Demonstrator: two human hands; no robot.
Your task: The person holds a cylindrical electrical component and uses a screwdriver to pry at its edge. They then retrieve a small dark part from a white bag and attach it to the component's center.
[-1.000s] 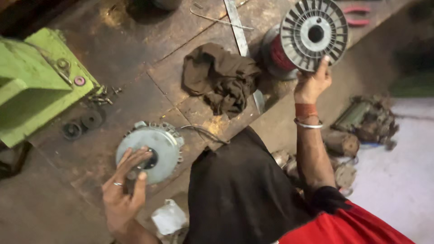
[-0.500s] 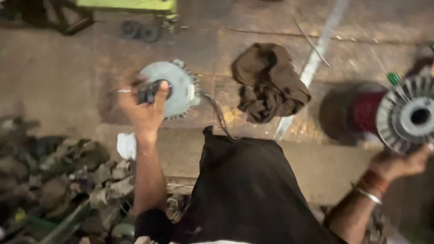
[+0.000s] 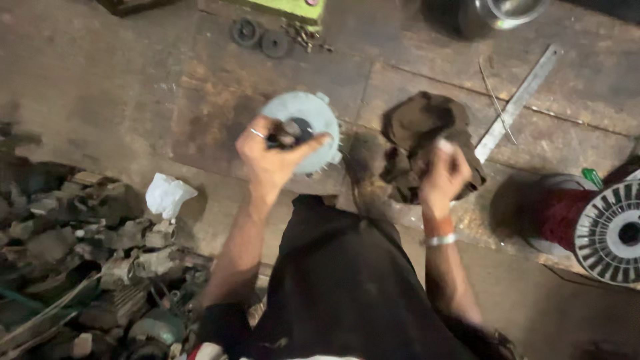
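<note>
The left hand (image 3: 272,155) grips the pale round motor cover (image 3: 303,131), fingers curled over its dark centre hub. The cover rests on the worn workbench (image 3: 133,100). The right hand (image 3: 443,175) is blurred; its fingers appear closed on the dark brown rag (image 3: 417,127), though the grip cannot be confirmed. A steel ruler (image 3: 519,100) lies just beyond the rag. A wire spool (image 3: 603,230) stands well to the right.

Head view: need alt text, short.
Seen from above, a person's left hand grips the centre of a round pale grey finned motor cover on a worn workbench, while the right hand is at a crumpled brown rag. A red wire spool sits at right.
</note>
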